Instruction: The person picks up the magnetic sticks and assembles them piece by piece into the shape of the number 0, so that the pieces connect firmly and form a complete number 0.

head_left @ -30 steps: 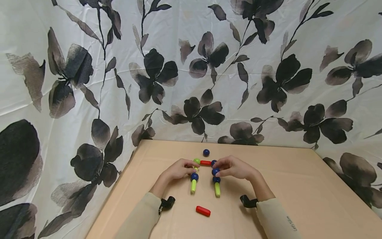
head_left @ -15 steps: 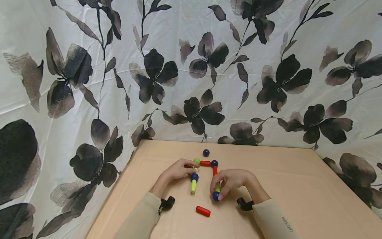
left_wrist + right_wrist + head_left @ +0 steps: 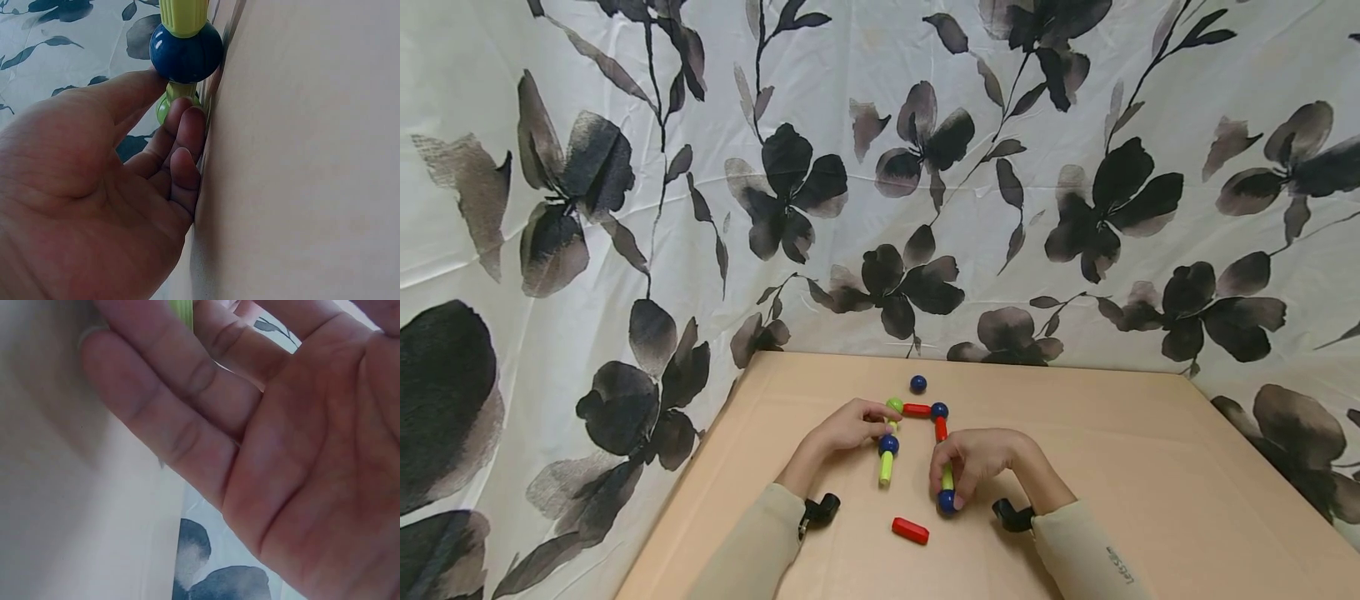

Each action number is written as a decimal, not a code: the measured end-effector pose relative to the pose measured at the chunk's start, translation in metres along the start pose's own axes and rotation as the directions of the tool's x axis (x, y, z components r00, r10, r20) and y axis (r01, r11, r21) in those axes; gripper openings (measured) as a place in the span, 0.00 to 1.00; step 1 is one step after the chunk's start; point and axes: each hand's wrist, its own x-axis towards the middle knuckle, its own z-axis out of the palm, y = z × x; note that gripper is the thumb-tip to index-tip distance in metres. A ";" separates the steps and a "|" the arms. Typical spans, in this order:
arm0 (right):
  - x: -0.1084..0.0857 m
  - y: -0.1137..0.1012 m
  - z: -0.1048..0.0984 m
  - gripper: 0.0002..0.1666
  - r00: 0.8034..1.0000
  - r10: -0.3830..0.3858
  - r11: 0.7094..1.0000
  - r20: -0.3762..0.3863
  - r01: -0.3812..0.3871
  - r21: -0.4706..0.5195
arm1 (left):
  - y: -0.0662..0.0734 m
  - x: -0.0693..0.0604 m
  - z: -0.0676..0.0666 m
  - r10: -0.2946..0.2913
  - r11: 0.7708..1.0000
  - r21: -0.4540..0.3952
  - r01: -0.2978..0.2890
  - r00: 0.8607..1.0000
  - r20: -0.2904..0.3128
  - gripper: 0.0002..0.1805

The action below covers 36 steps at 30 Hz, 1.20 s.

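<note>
My left hand holds the left side of a frame of toy rods and balls, its thumb and fingers about the upper lime rod. Below that are a blue ball and another lime rod; a green ball tops this side. With thumb and fingertips my right hand pinches a blue ball at the near end of the right-hand lime rod. A red rod runs up from behind these fingers to a corner blue ball.
Another red rod bridges the two sides at the far end. One loose blue ball lies beyond it, and a loose red rod lies nearer on the tan table. Flowered cloth hangs behind.
My right hand has brought a blue ball from over the right side's middle down toward me, to the lime rod's near end. The left hand stays in place.
</note>
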 end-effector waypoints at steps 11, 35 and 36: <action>0.001 0.006 -0.003 0.16 0.998 -0.049 0.999 0.028 0.049 0.022 | 0.000 0.000 0.000 -0.013 1.000 0.009 0.013 1.000 0.000 0.14; 0.005 0.020 -0.015 0.16 0.900 -0.091 0.994 -0.425 0.058 -0.092 | 0.000 0.000 -0.001 -0.007 1.000 0.022 0.007 1.000 -0.001 0.14; 0.005 0.022 -0.016 0.16 0.889 -0.078 0.994 -0.452 0.037 -0.101 | 0.000 0.000 -0.001 -0.008 1.000 0.020 0.008 1.000 -0.001 0.14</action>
